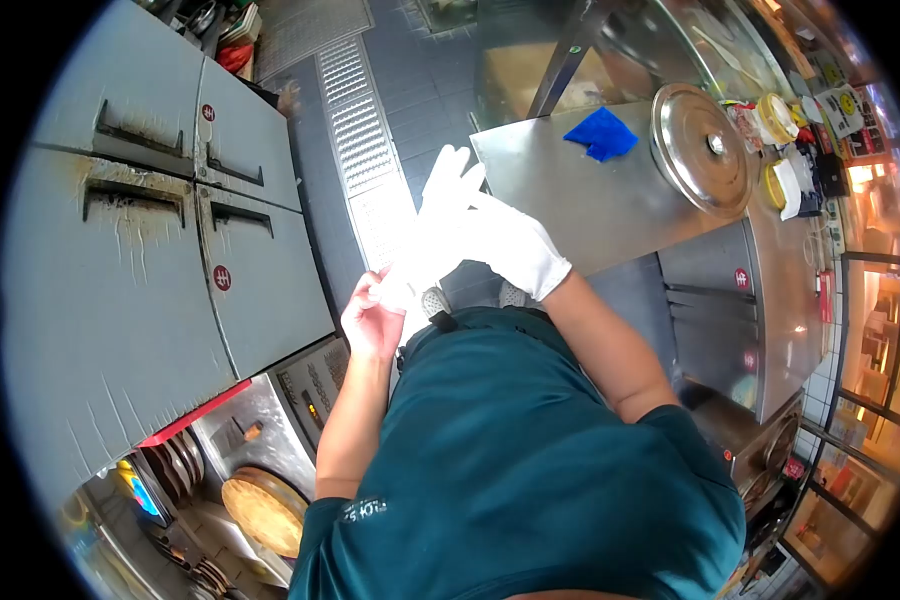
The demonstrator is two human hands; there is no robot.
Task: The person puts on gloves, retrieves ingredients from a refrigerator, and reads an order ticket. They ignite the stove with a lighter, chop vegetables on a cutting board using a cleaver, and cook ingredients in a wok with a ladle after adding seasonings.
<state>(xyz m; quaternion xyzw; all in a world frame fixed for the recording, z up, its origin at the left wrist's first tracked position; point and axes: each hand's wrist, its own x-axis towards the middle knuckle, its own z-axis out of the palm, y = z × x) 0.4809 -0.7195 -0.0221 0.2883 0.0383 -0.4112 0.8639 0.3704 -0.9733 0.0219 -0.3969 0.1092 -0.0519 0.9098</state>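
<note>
In front of the shirt [530, 460], a white glove [432, 245] extends from the pinching left hand [366, 322] to the gloved right hand [518, 250], whose grip I cannot tell.

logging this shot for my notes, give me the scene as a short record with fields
left hand: bare, pinching a loose white glove
right hand: gloved in white, at the loose glove; grip unclear in the glare
right side: metal counter bearing a blue cloth and round lid
left side: grey cabinet, black handles
</note>
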